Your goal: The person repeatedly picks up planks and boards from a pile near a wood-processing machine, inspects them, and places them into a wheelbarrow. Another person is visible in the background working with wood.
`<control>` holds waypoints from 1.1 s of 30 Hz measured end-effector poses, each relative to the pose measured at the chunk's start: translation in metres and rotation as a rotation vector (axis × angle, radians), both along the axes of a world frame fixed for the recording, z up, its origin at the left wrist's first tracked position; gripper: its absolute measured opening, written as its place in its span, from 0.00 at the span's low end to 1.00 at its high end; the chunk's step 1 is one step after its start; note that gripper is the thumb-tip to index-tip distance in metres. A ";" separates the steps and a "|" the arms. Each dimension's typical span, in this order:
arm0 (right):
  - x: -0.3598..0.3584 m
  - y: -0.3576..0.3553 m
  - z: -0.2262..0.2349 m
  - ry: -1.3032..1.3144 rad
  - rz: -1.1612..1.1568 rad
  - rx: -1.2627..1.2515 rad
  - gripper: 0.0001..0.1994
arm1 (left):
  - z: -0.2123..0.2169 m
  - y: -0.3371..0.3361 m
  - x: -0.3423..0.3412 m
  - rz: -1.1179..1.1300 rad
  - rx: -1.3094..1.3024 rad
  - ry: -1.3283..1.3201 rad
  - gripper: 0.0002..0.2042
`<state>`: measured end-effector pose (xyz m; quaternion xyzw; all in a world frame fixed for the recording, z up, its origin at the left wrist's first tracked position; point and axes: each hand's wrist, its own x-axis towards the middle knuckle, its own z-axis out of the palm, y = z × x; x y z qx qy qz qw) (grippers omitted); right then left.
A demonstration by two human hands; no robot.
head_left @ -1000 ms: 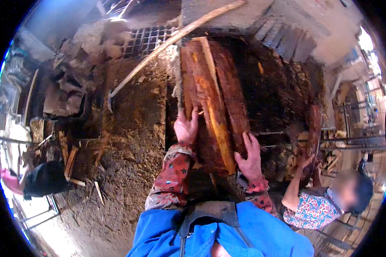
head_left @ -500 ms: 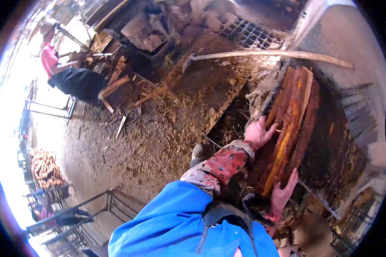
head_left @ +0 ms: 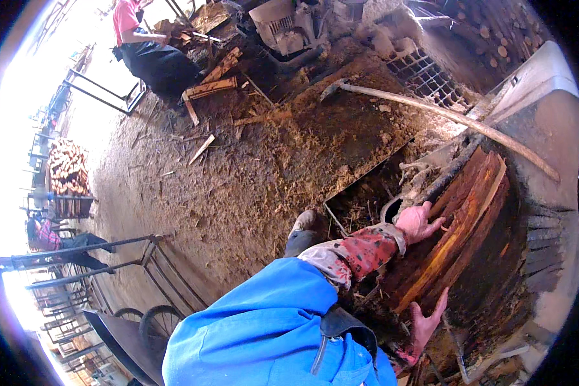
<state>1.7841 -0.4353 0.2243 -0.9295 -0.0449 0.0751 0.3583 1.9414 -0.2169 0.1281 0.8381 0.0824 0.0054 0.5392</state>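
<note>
A long, rough piece of split wood (head_left: 464,222), reddish brown with a yellow-orange streak, lies at a slant at the right. My left hand (head_left: 420,223) rests against its left side, fingers stretched out over the bark-like surface. Near the lower end of the wood is my right hand (head_left: 426,325), thumb and fingers spread. Whether its fingertips touch the wood, I cannot tell. A spotted red-and-grey sleeve (head_left: 360,254) covers my left forearm.
Beyond the wood, a long-handled tool (head_left: 453,116) with a metal head lies across. A metal grate (head_left: 426,78) is at the back. Debris covers the ground (head_left: 238,174). Another person (head_left: 151,55) works at far left; metal frames (head_left: 151,248) and a wheel (head_left: 164,331) are nearer.
The view has turned, so the surroundings appear shifted right and down. My right hand has opened wider at the wood's lower end. My left hand stays against its side.
</note>
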 end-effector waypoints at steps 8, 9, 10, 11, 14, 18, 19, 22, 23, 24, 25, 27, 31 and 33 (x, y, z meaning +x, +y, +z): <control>0.001 -0.002 -0.047 -0.145 -0.173 -0.162 0.38 | -0.011 -0.007 -0.006 0.028 -0.003 -0.058 0.29; 0.001 0.006 -0.048 -0.201 -0.176 -0.220 0.38 | -0.007 -0.006 -0.008 0.020 -0.005 -0.052 0.29; 0.001 0.011 -0.046 -0.191 -0.193 -0.199 0.37 | -0.005 -0.005 -0.009 0.011 -0.007 -0.045 0.30; 0.001 0.014 -0.041 -0.181 -0.210 -0.178 0.37 | -0.006 -0.005 -0.009 0.014 0.005 -0.063 0.30; 0.000 0.015 -0.040 -0.172 -0.219 -0.160 0.36 | -0.008 -0.005 -0.009 0.008 -0.013 -0.064 0.29; -0.006 0.006 -0.050 -0.215 -0.186 -0.181 0.36 | -0.012 -0.009 -0.016 0.012 0.009 -0.076 0.29; -0.007 0.007 -0.051 -0.216 -0.190 -0.179 0.36 | -0.013 -0.009 -0.016 0.009 0.012 -0.071 0.29; -0.009 0.009 -0.050 -0.214 -0.198 -0.173 0.36 | -0.016 -0.013 -0.016 0.017 0.007 -0.061 0.29; -0.009 0.009 -0.049 -0.211 -0.197 -0.171 0.36 | -0.018 -0.014 -0.016 0.023 0.004 -0.059 0.29; -0.009 0.010 -0.049 -0.209 -0.192 -0.166 0.36 | -0.019 -0.014 -0.016 0.022 0.007 -0.056 0.29; -0.010 0.009 -0.049 -0.213 -0.193 -0.177 0.36 | -0.020 -0.014 -0.017 0.022 0.010 -0.053 0.29; -0.012 0.007 -0.051 -0.220 -0.197 -0.198 0.36 | -0.020 -0.014 -0.018 0.015 0.018 -0.038 0.29; -0.013 0.008 -0.054 -0.230 -0.217 -0.180 0.37 | -0.017 -0.016 -0.019 0.012 0.017 -0.019 0.28; -0.013 0.000 -0.061 -0.266 -0.181 -0.175 0.37 | -0.018 -0.016 -0.019 0.014 0.000 -0.007 0.28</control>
